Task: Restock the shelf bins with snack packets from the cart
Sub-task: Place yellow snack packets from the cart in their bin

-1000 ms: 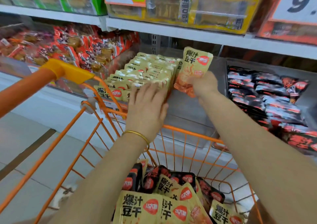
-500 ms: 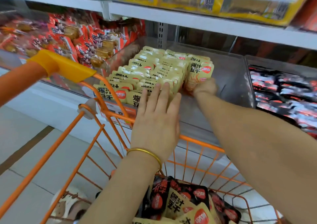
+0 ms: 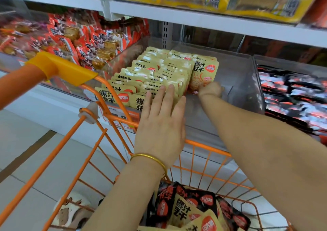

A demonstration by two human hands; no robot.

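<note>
A clear shelf bin (image 3: 237,82) holds rows of yellow snack packets (image 3: 150,75) on its left side. My right hand (image 3: 210,90) grips the bottom of one yellow packet (image 3: 203,75), standing it upright against the right end of the rows. With straight fingers, my left hand (image 3: 161,117) presses flat on the front packets. Below, the orange wire cart (image 3: 208,145) carries more yellow and black packets (image 3: 191,209).
A bin of red packets (image 3: 74,41) sits to the left and a bin of black packets (image 3: 292,96) to the right. A shelf board (image 3: 194,18) with boxed goods runs above. The cart's orange handle (image 3: 58,68) crosses at left. Tiled floor lies lower left.
My right hand brought the yellow packet down from above the bin and set it upright beside the rows. My left hand stayed flat on the front packets.
</note>
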